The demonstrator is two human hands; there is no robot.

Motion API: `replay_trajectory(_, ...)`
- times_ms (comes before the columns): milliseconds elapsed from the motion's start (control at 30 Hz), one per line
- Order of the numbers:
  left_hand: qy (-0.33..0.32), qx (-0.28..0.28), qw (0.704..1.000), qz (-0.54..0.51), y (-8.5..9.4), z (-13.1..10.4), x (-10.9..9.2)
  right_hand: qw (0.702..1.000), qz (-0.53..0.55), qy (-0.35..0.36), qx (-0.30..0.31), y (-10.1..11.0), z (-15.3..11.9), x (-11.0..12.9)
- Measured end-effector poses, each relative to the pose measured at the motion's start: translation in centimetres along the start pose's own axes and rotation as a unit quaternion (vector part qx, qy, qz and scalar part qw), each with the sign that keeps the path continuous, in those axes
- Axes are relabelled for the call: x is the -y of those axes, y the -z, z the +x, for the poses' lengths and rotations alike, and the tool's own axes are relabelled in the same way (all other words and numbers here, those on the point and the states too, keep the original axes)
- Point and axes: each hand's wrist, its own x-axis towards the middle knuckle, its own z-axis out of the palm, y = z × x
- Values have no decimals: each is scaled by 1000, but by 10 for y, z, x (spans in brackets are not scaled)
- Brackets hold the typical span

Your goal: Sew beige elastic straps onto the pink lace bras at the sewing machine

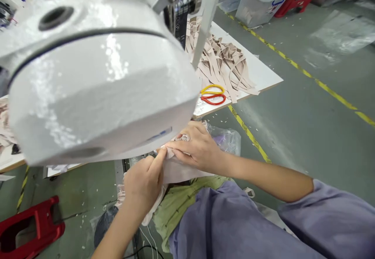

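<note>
Below the head of a white sewing machine (108, 91), both hands are on a piece of pale pink fabric (180, 170). My left hand (143, 181) is closed on the fabric's left side, its index finger pressing near the upper edge. From the other side my right hand (200, 149) pinches a gathered part of the same fabric, fingertips almost meeting those of the left. The machine head hides the needle area. More of the fabric hangs down beneath my left wrist, partly over the lap, where a green cloth (181, 200) lies.
Scissors with yellow and red handles (213, 95) lie on the white table (265, 77), beside a heap of pale pink strips (225, 61). A red stool (32, 227) stands at lower left. A clear plastic bin (260, 3) sits on the floor at upper right, past yellow tape.
</note>
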Motion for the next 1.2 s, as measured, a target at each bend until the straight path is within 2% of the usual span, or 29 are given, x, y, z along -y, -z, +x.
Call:
replay_trajectory(67,-87,-23,996,8,-4,2,15,1000,19,-12,7,-2,-2,0)
replay_trajectory(133,-126,-37,991,21,-7,6,24,994,80,-56,47,-4,-7,0)
replay_trajectory(200,-111,-32,993,31,-7,9,22,970,179,-139,89,-7,-16,-1)
replay_trajectory(267,-79,-24,996,39,-5,12,12,936,259,-218,101,-9,-25,0)
replay_trajectory(333,-47,-20,998,49,-2,13,-2,924,280,-241,95,-9,-29,-1)
replay_trajectory(433,1,-7,998,63,1,14,-20,941,251,-206,97,-6,-19,-5)
replay_trajectory(567,44,2,997,59,0,16,-31,953,236,-165,99,-1,9,-16)
replay_trajectory(700,72,-5,996,59,-2,19,-33,944,272,-149,117,-3,27,-27)
replay_trajectory(967,160,23,987,9,-2,18,-36,910,340,-165,172,-9,39,-41)
replay_trajectory(1067,188,19,981,-42,-3,17,-37,908,347,-159,175,-10,41,-43)
replay_trajectory(1200,190,11,980,-61,-3,16,-39,910,346,-152,172,-10,40,-45)
